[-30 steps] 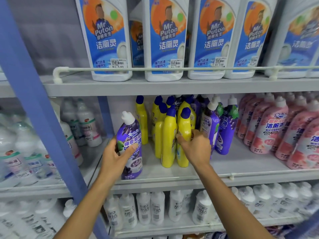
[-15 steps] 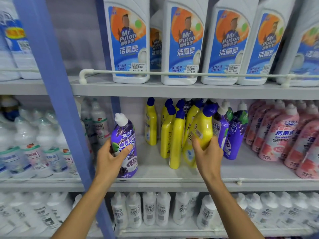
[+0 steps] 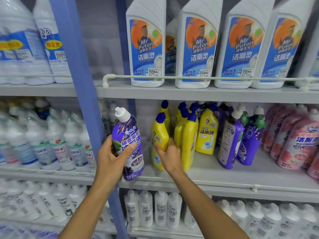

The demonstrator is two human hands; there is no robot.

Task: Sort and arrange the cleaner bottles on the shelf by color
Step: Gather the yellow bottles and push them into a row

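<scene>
My left hand [image 3: 110, 157] grips a purple cleaner bottle [image 3: 128, 135] with a white cap, held tilted at the left end of the middle shelf [image 3: 224, 180]. My right hand [image 3: 170, 155] grips a yellow bottle [image 3: 159, 135] with a blue cap, standing just right of the purple one. More yellow bottles [image 3: 188, 135] stand in a group to its right. Beside them are two purple bottles [image 3: 241, 137], then several pink bottles [image 3: 296, 138] at the far right.
A blue upright post [image 3: 82, 94] rises just left of my left hand. Large white bottles with blue labels [image 3: 198, 49] fill the shelf above, behind a white rail [image 3: 189, 77]. Small white bottles [image 3: 155, 207] line the shelf below, and clear bottles [image 3: 43, 144] fill the left bay.
My right hand has carried the yellow bottle left from the group and set it down beside the purple bottle. My left hand keeps its hold on the purple bottle.
</scene>
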